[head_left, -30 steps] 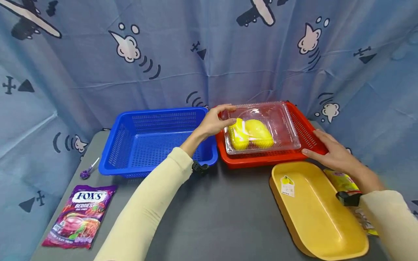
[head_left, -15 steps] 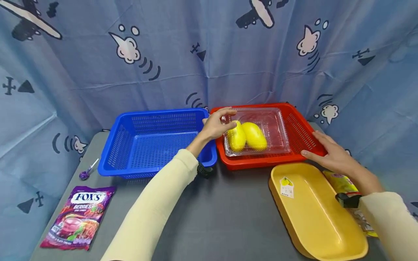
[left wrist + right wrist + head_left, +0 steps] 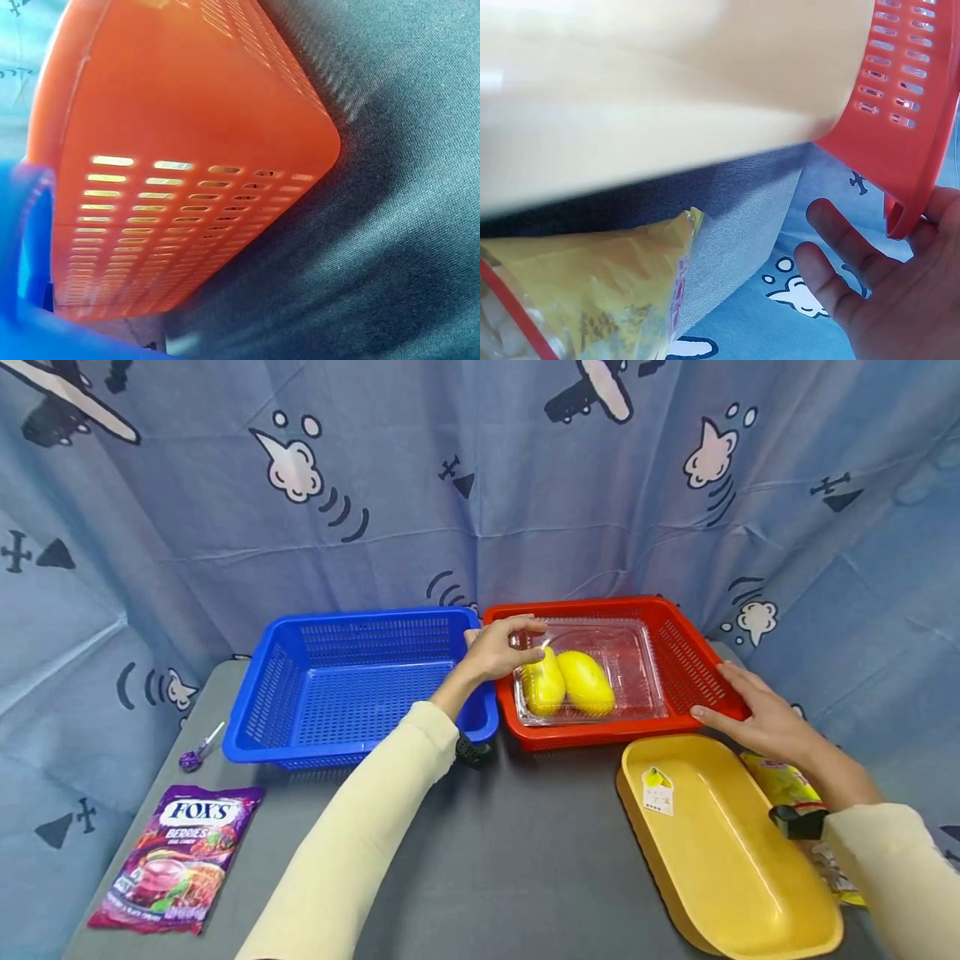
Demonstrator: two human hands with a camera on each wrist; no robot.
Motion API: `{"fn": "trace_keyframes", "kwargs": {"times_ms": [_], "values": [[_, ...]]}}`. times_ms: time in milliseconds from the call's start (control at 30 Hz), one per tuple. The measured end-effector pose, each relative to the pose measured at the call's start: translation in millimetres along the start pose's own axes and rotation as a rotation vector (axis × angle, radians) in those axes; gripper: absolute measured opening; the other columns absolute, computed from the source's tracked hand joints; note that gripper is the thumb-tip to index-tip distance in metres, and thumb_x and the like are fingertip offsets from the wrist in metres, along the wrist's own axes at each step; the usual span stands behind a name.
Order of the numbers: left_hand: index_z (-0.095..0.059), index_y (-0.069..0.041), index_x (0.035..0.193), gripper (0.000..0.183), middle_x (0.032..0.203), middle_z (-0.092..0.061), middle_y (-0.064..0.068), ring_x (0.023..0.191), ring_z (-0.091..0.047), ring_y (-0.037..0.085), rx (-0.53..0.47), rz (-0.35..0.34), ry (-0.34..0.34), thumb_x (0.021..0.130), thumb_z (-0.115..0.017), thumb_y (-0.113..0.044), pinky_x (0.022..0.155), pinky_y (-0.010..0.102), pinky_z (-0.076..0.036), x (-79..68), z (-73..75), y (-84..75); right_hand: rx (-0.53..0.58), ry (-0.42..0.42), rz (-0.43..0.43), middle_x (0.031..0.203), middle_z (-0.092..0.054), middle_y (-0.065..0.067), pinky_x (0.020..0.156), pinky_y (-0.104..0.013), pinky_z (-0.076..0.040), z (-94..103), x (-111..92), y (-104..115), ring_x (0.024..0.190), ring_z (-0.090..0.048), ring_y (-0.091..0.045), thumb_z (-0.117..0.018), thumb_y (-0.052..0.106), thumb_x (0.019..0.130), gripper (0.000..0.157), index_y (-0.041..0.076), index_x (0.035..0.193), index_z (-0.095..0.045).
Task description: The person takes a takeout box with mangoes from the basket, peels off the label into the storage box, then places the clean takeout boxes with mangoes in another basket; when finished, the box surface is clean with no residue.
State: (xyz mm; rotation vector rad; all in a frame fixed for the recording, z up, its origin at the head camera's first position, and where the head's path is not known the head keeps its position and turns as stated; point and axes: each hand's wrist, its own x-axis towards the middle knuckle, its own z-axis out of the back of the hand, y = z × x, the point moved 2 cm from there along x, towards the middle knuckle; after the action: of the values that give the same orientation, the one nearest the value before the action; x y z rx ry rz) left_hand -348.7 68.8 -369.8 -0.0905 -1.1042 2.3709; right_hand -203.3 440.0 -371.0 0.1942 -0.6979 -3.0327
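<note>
A clear plastic clamshell container [image 3: 633, 681] lies inside the red basket [image 3: 592, 739]. Two yellow mangoes [image 3: 587, 683] show at its left side. My left hand [image 3: 491, 652] is over the basket's left rim, thumb and fingers apart at the container's left end; in the left wrist view the hand itself is out of sight. My right hand [image 3: 765, 714] holds the basket's right front corner, thumb over the rim. Seen from the right wrist, two fingers [image 3: 838, 289] reach out below the red rim [image 3: 922, 172], and other fingers are partly hidden behind it.
A blue basket [image 3: 360, 702] stands left of the red one. In front at the right is a yellow tray [image 3: 727, 852], with a yellow snack bag [image 3: 783, 781] beside it. A purple candy bag [image 3: 180, 860] and a lollipop [image 3: 197, 756] lie at left; a curtain [image 3: 480, 485] hangs behind.
The clear container with the mangoes has settled lower and flatter in the red basket, shifting slightly left. My left hand has moved slightly downward; the right hand stays on the basket's corner.
</note>
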Motion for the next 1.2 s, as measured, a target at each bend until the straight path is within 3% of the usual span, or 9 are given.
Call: {"fn": "trace_keyframes", "kwargs": {"times_ms": [267, 533, 1200], "values": [[-0.068, -0.026, 0.133, 0.041, 0.156, -0.051, -0.001, 0.141, -0.050, 0.026, 0.021, -0.013, 0.012, 0.093, -0.074, -0.030, 0.112, 0.058, -0.014, -1.0, -3.9, -1.1, -0.002, 0.006, 0.000, 0.170, 0.001, -0.026, 0.103, -0.078, -0.035, 0.6, -1, -3, 0.137, -0.029, -0.059, -0.064, 0.050, 0.096, 0.103, 0.003, 0.163, -0.001], [-0.067, -0.029, 0.134, 0.039, 0.156, -0.052, -0.001, 0.141, -0.050, 0.019, 0.101, -0.009, -0.005, 0.095, -0.072, -0.035, 0.107, 0.053, -0.019, -0.3, -4.6, 1.2, 0.010, -0.007, 0.012, 0.169, 0.000, -0.028, 0.101, -0.078, -0.037, -1.3, 0, -5, 0.134, -0.031, -0.059, -0.063, 0.051, 0.096, 0.102, 0.005, 0.164, -0.001], [-0.066, -0.028, 0.135, 0.037, 0.154, -0.054, -0.001, 0.138, -0.051, 0.020, 0.073, -0.005, -0.003, 0.098, -0.068, -0.032, 0.108, 0.054, -0.020, -4.1, 0.6, 8.3, 0.012, -0.001, 0.044, 0.170, 0.000, -0.027, 0.100, -0.080, -0.034, -4.3, 8, 0, 0.135, -0.030, -0.058, -0.062, 0.051, 0.096, 0.101, 0.004, 0.163, -0.002]]}}
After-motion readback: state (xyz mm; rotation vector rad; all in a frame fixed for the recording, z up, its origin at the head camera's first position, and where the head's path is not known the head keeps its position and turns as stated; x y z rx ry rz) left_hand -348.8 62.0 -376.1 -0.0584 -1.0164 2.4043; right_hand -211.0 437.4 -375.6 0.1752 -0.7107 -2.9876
